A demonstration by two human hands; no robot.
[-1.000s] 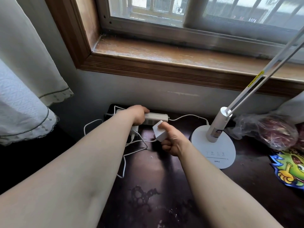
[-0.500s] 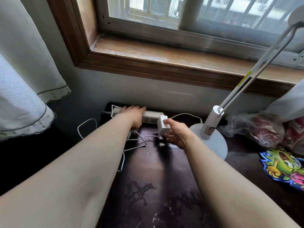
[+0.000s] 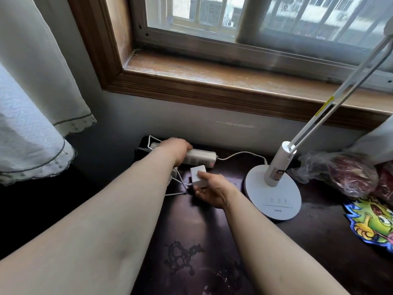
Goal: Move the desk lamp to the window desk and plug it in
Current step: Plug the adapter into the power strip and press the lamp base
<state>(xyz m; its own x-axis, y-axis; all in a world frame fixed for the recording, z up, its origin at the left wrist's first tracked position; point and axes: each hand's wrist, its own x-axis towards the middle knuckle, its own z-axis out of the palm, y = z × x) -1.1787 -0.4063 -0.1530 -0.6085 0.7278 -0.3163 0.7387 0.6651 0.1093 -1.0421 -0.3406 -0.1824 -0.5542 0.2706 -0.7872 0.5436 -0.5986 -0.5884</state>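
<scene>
The white desk lamp (image 3: 274,191) stands on the dark desk (image 3: 212,252) at the right, its thin arm slanting up to the upper right. A white power strip (image 3: 202,158) with a red light lies against the wall under the window. My left hand (image 3: 177,149) presses down on the strip's left part. My right hand (image 3: 212,189) holds the lamp's white plug adapter (image 3: 198,176) just in front of the strip, a small gap apart from it. The lamp's white cord (image 3: 240,155) runs behind the strip's right end to the lamp base.
A wooden window sill (image 3: 234,81) juts out above the desk. White curtains (image 3: 32,103) hang at the left. A plastic bag of red stuff (image 3: 344,175) and a colourful cartoon cutout (image 3: 372,222) lie at the right. Loose white cables (image 3: 178,184) coil left of the adapter.
My right hand has drawn the adapter back from the strip's right end toward me. My left hand stays on the strip. The view has tilted up a little.
</scene>
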